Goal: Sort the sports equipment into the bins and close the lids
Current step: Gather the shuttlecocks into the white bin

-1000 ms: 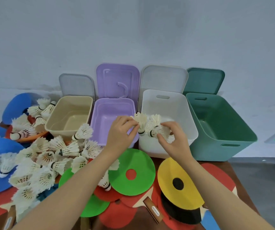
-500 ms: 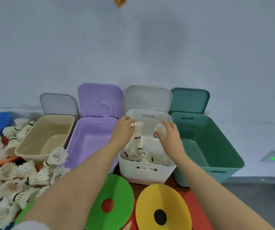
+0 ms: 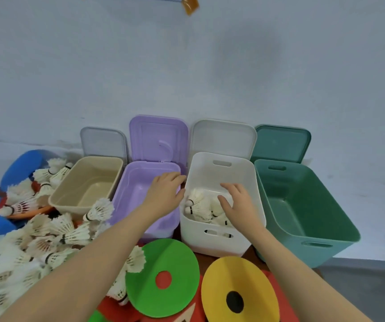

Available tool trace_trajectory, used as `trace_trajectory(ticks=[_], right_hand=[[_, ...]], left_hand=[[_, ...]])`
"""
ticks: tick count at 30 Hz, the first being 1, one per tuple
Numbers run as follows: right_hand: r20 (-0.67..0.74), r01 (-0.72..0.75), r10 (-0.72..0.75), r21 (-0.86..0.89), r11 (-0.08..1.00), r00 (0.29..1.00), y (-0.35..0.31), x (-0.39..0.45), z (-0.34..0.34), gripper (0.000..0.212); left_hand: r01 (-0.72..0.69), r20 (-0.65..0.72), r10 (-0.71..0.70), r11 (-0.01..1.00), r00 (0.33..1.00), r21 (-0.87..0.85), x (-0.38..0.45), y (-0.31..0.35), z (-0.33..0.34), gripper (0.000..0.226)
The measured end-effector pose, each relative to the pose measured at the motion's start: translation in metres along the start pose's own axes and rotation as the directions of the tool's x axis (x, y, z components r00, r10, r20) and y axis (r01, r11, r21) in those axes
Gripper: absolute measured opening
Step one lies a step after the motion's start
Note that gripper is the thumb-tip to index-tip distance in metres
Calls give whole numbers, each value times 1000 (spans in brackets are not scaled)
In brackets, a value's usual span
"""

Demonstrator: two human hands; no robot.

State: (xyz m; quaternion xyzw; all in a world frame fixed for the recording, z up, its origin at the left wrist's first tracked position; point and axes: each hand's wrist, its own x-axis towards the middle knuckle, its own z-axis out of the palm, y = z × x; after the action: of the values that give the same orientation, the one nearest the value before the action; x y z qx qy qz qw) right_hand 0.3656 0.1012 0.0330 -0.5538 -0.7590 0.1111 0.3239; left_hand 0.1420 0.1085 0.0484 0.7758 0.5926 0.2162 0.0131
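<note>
Both hands are empty, fingers loose — left hand (image 3: pixel 166 194) by the white bin (image 3: pixel 217 242), right hand (image 3: pixel 239 201) above the shuttlecocks (image 3: pixel 200 205) inside. Best reach back to the counter pile (image 3: pixel 47 235) — gather several, by their corks.

White bin (image 3: pixel 221 242), purple bin (image 3: pixel 140 180) left of it: smooth matt plastic. Shuttlecocks (image 3: pixel 47 231): feathery, ribbed. Green disc (image 3: pixel 163 298) below: smooth, matt.

Left hand (image 3: pixel 166 193) & right hand (image 3: pixel 239 201) bare, forearms bare too (no sleeves, rings, watch visible)
</note>
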Motion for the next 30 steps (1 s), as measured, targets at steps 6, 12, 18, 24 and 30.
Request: trace_trajectory(ticks=[6, 12, 18, 24, 30], right_hand=[[-41, 103, -101, 63, 993, 994, -57, -20, 31, 29], [106, -10, -17, 246, 969, 994, -112, -58, 91, 37], [373, -213, 153, 124, 969, 915, -131, -89, 149, 67], [401, -306, 220, 163, 938, 889, -141, -98, 182, 65], [180, -233, 197, 207, 950, 964, -148, -103, 179, 37]], left_hand=[[-40, -7, 40, 999, 999, 16, -50, -45, -31, 54], [41, 68, -39, 999, 997, -18, -117, -100, -41, 73], [116, 170, -117, 993, 979, 18, -166, -137, -34, 51], [160, 184, -162, 987, 970, 21, -184, -147, -27, 65], [162, 205, -155, 987, 966, -18, -177, -154, -19, 79]])
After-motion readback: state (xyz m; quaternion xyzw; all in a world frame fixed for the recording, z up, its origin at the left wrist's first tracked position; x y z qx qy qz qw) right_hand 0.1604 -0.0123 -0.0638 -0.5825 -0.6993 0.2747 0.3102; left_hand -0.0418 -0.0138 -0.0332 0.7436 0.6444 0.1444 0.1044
